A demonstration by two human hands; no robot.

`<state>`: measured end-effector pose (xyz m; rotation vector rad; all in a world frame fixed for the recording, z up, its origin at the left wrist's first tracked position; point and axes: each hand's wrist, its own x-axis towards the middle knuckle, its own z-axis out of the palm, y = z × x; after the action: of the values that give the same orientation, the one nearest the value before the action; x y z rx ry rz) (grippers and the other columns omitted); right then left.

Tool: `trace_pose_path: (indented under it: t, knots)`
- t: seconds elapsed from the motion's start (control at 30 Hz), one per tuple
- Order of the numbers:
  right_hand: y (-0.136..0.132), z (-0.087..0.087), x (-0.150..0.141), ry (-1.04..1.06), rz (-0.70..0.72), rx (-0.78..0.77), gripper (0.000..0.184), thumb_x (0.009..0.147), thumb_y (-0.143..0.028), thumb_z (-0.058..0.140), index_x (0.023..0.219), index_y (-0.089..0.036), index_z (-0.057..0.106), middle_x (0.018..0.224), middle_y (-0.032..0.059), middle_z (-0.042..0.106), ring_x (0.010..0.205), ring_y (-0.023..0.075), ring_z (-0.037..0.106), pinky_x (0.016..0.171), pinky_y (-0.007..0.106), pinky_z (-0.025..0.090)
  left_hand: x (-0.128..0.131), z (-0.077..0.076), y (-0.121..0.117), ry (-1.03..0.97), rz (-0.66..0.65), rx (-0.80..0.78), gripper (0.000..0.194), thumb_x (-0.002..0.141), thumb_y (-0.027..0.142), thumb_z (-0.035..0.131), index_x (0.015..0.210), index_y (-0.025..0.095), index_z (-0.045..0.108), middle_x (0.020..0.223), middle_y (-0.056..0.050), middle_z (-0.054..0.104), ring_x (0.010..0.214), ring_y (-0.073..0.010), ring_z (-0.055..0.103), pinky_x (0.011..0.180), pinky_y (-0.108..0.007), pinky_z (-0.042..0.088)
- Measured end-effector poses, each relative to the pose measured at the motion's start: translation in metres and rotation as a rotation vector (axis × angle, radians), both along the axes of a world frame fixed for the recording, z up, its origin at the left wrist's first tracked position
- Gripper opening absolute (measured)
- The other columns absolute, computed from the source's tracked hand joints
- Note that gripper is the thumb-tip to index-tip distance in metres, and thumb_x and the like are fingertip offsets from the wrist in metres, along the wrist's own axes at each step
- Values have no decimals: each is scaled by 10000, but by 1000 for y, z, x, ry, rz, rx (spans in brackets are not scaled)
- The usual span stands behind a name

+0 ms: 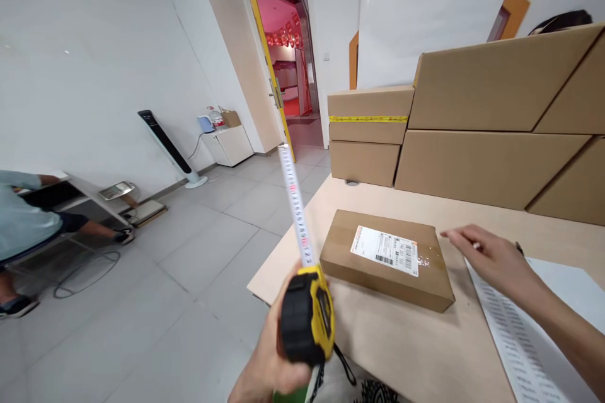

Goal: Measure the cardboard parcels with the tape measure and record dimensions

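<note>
My left hand [271, 352] is wrapped round a black and yellow tape measure [308, 315] in the lower middle. Its white blade [295, 208] sticks out a short way, up and away from me, with its end in the air. To the right, a sealed cardboard box [340, 233] lies flat on the table, bearing a white shipping label [385, 250]. Just past the box's right side is my right hand [491, 261], fingers closed on what looks like a pen [519, 249]; most of it is hidden in the grip. Printed paper sheets [515, 346] lie beneath that hand and forearm.
Large cardboard boxes [472, 160] are stacked along the table's [406, 352] back edge. At left, a seated person [28, 220] is by a desk, near a floor scale [146, 213] and a tower fan [165, 145]. A doorway [293, 63] opens beyond the tiled floor.
</note>
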<state>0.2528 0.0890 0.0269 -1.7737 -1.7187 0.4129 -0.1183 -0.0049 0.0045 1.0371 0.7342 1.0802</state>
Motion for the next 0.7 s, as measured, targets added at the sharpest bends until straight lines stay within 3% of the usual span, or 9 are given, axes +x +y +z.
trace_pose_path:
  t: [0.13, 0.23, 0.33, 0.5, 0.7]
  knots:
    - [-44, -39, 10, -98, 140, -115, 402, 868, -586, 399, 884, -296, 676, 924, 74, 678, 896, 292, 599, 783, 415, 457, -2, -6, 32, 36, 247, 185, 1047, 535, 423, 853, 1432, 271, 336, 1365, -108, 511, 1301, -369, 409, 1095, -467, 324]
    - [-63, -47, -1, -34, 259, -156, 378, 884, -565, 383, 968, -315, 653, 1001, 87, 661, 951, 294, 589, 836, 422, 459, 7, -10, 46, -15, 247, 168, 906, 568, 436, 823, 1363, 224, 445, 1284, -122, 576, 1197, -348, 516, 988, -424, 441]
    - [-69, -42, -12, 17, 298, -187, 347, 853, -574, 447, 949, -302, 639, 1006, 92, 649, 961, 287, 589, 821, 396, 478, 15, -5, 52, -72, 181, 178, 887, 552, 427, 828, 1343, 238, 474, 1283, -112, 581, 1180, -336, 529, 962, -409, 458]
    - [-56, -23, -13, -51, 157, -102, 363, 727, -629, 601, 748, -267, 595, 850, 69, 650, 806, 266, 602, 683, 358, 479, 15, 23, 69, -65, 133, 283, 944, 556, 450, 817, 1385, 229, 422, 1285, -127, 577, 1163, -357, 541, 949, -443, 472]
    - [-13, 16, -8, -133, 2, -55, 505, 790, -698, 425, 550, -253, 436, 606, 26, 572, 582, 209, 544, 552, 320, 393, 26, 59, 118, -61, 71, 358, 770, 557, 442, 811, 1233, 182, 549, 1122, -121, 657, 1015, -330, 621, 861, -440, 525]
